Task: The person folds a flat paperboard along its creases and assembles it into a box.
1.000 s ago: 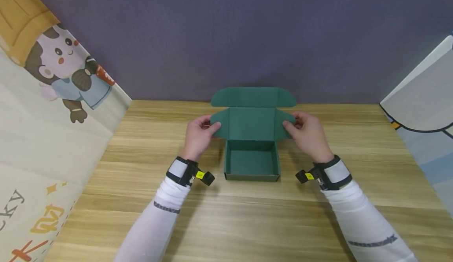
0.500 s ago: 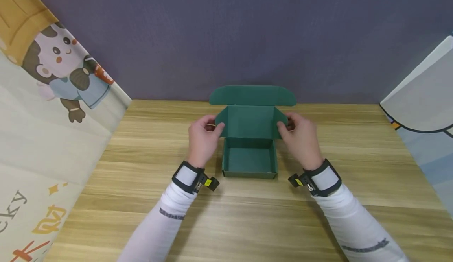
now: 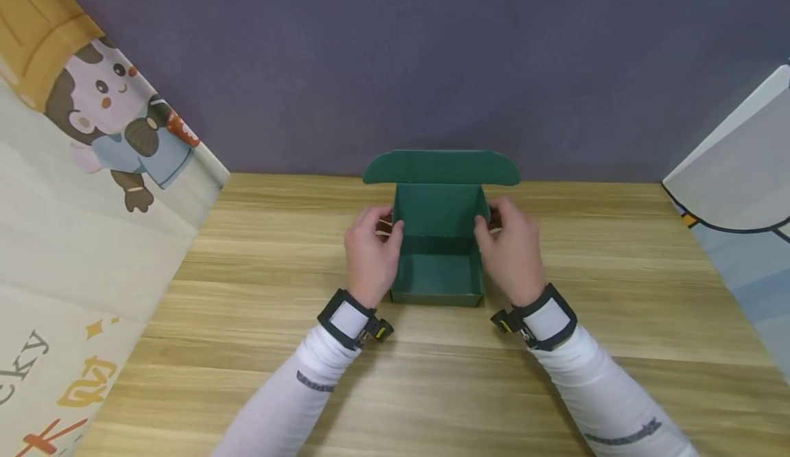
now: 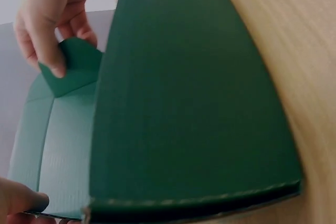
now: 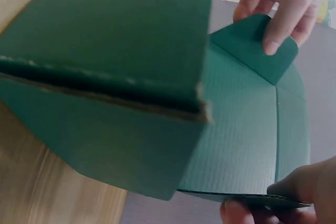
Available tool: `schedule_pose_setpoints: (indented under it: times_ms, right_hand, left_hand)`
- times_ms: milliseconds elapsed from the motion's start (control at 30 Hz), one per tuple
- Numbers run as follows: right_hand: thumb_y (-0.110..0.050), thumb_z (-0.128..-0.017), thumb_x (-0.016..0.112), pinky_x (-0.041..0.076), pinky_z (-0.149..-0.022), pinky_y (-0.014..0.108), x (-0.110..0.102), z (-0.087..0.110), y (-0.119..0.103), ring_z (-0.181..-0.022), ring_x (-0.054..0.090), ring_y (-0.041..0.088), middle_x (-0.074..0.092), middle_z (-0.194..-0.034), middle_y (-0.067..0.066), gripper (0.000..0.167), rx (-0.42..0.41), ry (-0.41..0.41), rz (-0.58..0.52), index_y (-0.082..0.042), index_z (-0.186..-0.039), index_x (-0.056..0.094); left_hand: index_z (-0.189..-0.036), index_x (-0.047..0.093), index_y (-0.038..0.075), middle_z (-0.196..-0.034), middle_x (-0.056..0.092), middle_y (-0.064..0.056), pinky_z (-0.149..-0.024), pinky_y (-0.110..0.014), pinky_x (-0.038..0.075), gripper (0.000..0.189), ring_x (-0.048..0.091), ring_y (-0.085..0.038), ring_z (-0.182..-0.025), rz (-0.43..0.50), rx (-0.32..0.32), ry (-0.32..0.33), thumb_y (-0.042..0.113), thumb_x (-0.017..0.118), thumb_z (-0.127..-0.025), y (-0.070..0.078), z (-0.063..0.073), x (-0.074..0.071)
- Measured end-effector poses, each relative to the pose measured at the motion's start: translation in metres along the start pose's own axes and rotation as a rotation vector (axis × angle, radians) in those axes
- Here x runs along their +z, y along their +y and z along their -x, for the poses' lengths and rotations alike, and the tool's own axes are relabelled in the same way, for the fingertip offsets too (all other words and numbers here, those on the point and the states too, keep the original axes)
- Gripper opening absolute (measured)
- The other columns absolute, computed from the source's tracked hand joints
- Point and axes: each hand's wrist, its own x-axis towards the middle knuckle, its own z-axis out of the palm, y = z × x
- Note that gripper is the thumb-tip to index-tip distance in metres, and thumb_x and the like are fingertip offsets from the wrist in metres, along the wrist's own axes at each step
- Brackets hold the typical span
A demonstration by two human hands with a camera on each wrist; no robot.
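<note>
A dark green cardboard box point(image 3: 437, 299) stands on the wooden table with its lid point(image 3: 439, 206) raised at the back. The lid's front flap point(image 3: 441, 167) sticks up beyond it, rounded at both ends. My left hand point(image 3: 372, 254) pinches the lid's left side flap, thumb inside and fingers behind. On the other side my right hand point(image 3: 513, 251) pinches the right side flap point(image 4: 79, 66) in the same way. Both side flaps stand folded inward, roughly square to the lid. In the right wrist view the left side flap point(image 5: 257, 48) shows between thumb and fingers.
The wooden table point(image 3: 265, 251) reaches back to a dark purple-grey wall point(image 3: 432, 52). A cloth with a cartoon figure point(image 3: 117, 107) hangs at the left, and another printed cloth point(image 3: 740, 162) hangs at the right. Each wrist wears a strap with a small camera point(image 3: 382, 330).
Both hands have moved inward, toward each other. The lid's side flaps, spread outward a second ago, are now folded up toward the inside of the lid.
</note>
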Motion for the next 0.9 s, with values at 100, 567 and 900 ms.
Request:
schedule_pose_setpoints:
  times_ms: [100, 567, 900]
  right_hand:
    - [-0.012, -0.091, 0.064, 0.057, -0.061, 0.037, 0.003, 0.003, -0.001, -0.077, 0.066, 0.020, 0.066, -0.091, 0.010, 0.020, -0.011, 0.013, -0.002, -0.002, -0.108, 0.061]
    - [-0.010, -0.090, 0.065, 0.059, -0.065, 0.035, 0.019, 0.014, 0.002, -0.088, 0.064, 0.023, 0.060, -0.098, 0.014, 0.021, -0.057, 0.096, -0.051, 0.000, -0.106, 0.056]
    - [-0.008, -0.088, 0.068, 0.059, -0.074, 0.031, 0.020, 0.015, 0.012, -0.100, 0.064, 0.023, 0.059, -0.106, 0.014, 0.028, -0.041, 0.033, -0.127, 0.000, -0.111, 0.053]
  left_hand:
    - [-0.106, 0.068, 0.003, -0.093, 0.064, -0.009, -0.063, -0.023, 0.056, 0.020, 0.063, -0.016, -0.078, -0.003, 0.018, 0.023, 0.005, 0.070, -0.086, 0.000, 0.002, 0.004]
    - [-0.105, 0.059, 0.001, -0.098, 0.059, -0.009, -0.068, -0.032, 0.059, 0.023, 0.060, -0.020, -0.087, -0.061, 0.045, 0.046, -0.001, 0.069, -0.085, -0.002, 0.010, 0.013]
    - [-0.107, 0.055, 0.002, -0.104, 0.058, -0.009, -0.077, -0.028, 0.059, 0.029, 0.061, -0.020, -0.097, 0.017, 0.014, -0.034, -0.002, 0.072, -0.082, -0.012, 0.009, 0.010]
